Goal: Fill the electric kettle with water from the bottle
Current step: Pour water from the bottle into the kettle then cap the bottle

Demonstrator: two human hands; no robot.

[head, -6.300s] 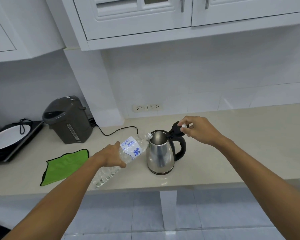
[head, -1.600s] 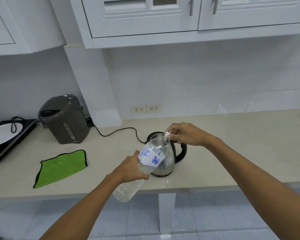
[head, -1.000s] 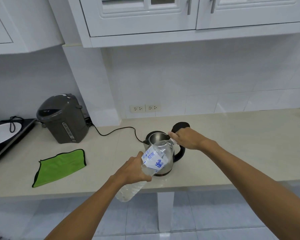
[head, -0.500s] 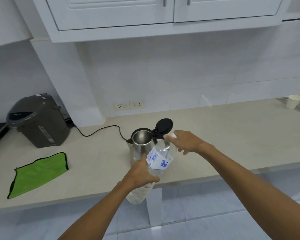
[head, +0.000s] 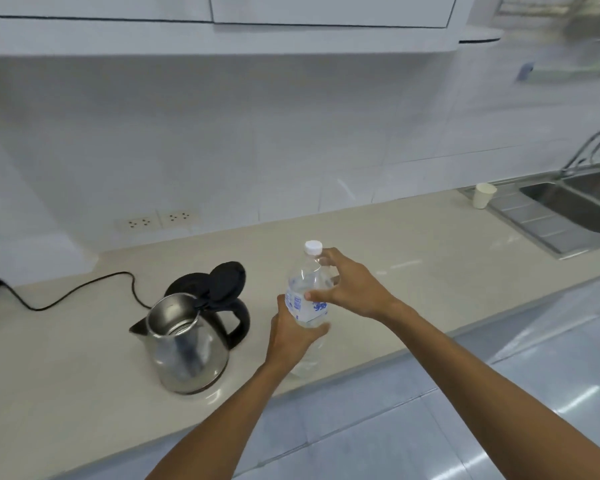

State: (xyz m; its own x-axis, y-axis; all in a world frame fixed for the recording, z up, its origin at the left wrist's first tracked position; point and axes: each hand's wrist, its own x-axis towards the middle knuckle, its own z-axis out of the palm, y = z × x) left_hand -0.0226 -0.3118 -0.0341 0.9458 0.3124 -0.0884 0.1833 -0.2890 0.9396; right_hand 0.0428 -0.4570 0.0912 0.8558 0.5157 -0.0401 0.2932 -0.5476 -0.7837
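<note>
A steel electric kettle [head: 187, 351] with a black handle stands on the counter, its black lid [head: 227, 280] flipped up and its mouth uncovered. To its right a clear plastic water bottle [head: 307, 292] with a white and blue label is held nearly upright, a white cap [head: 313, 247] on its neck. My left hand [head: 290, 336] grips the bottle's lower body from the left. My right hand [head: 352, 285] wraps the upper part, its fingers on the label and the shoulder just below the cap.
A black cord [head: 80, 294] runs left from the kettle. Wall sockets [head: 158, 220] sit on the tiles behind. Far right are a paper cup [head: 484, 195] and a steel sink [head: 579, 206] with a tap. The beige counter's [head: 413, 258] front edge lies just under my hands.
The view swung right, losing the green cloth and grey pot. The bottle went from tilted beside the kettle to nearly upright on its right, cap now on; my right hand took its upper part.
</note>
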